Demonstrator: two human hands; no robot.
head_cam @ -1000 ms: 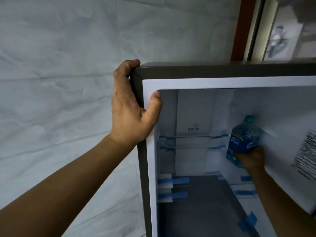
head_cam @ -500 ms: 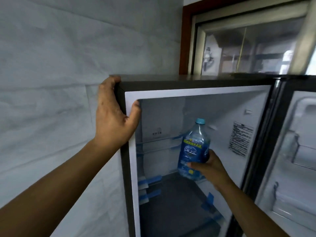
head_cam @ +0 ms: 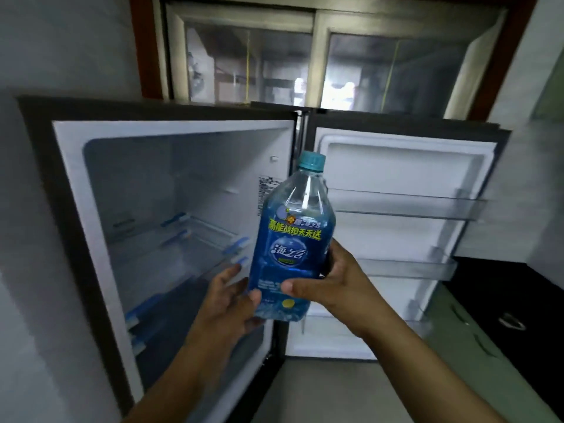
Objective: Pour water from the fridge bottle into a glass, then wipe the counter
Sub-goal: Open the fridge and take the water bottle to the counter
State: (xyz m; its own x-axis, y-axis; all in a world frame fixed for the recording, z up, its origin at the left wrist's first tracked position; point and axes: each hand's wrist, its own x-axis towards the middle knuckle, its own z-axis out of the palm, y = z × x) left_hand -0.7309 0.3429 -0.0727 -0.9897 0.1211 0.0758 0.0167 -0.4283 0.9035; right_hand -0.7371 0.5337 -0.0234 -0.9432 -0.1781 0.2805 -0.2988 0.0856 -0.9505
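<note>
Fetch step looks basically done: the bottle point(head_cam: 293, 245) is upright in front of the open fridge's point(head_cam: 171, 126) right edge, with the right hand point(head_cam: 338, 288) wrapped round its lower half and the left hand point(head_cam: 229, 300) resting loose-fingered against its base. Next I'd guess shut the door point(head_cam: 396, 166), uncap, find a glass — none in view.

Only one camera here, worn on the head, wide-angle so straight lines bow near the edges. It faces forward and a bit down, right up on the open fridge point(head_cam: 152, 178). The cabinet and its swung-out door point(head_cam: 396, 166) fill most of the frame, with a window point(head_cam: 259, 56) along the top. The left hand point(head_cam: 227, 300) and right hand point(head_cam: 338, 288) reach in from the bottom edge, and the bottle point(head_cam: 293, 239) is dead centre, close to the lens.
</note>
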